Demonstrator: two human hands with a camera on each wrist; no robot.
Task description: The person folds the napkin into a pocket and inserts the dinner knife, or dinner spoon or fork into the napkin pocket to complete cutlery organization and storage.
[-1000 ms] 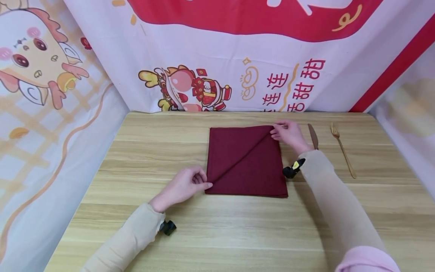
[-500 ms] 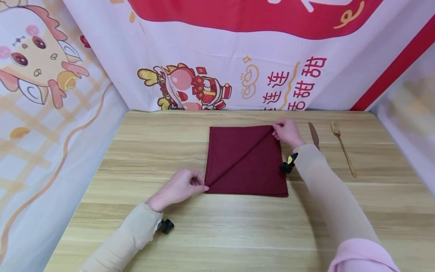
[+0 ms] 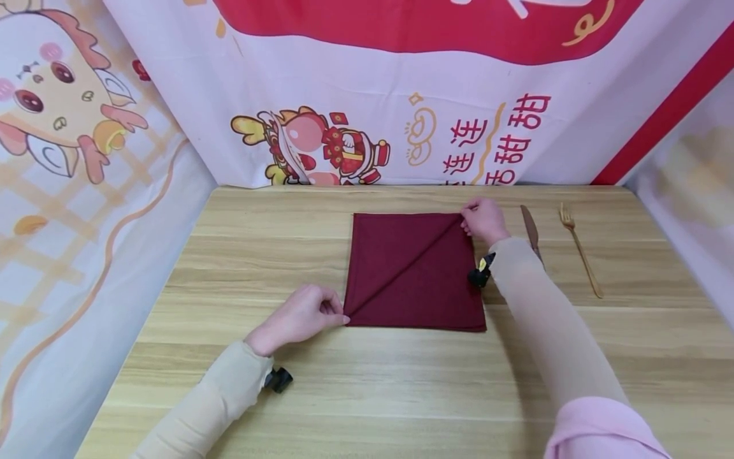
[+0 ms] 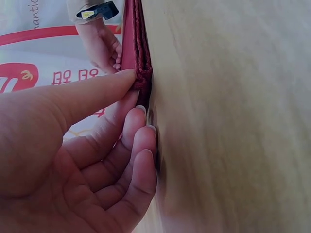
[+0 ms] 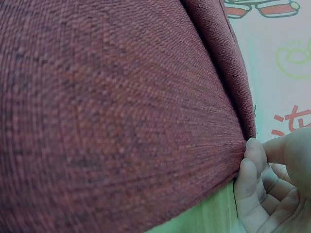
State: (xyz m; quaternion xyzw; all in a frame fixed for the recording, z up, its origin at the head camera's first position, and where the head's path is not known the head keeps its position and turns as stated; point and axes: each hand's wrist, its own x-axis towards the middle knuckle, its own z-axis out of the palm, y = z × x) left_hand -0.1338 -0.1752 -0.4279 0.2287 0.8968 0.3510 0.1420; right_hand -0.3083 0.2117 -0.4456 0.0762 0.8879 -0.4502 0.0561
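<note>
since the earlier frame the left hand (image 3: 302,312) has shifted toward eight o'clock; its grip and the right hand's (image 3: 486,220) tightly pinch the red cloth (image 3: 438,290) on the surface (image 3: 401,395), whose fold (image 3: 404,269) runs between them toward two o'clock

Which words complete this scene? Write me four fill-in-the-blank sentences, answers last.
The left hand pinches the cloth at its near ____ corner.
The right hand pinches the far ____ corner.
Between the hands, a fold crosses the cloth ____.
Right of the knife lies a golden ____.
Missing words: left; right; diagonally; fork.
</note>
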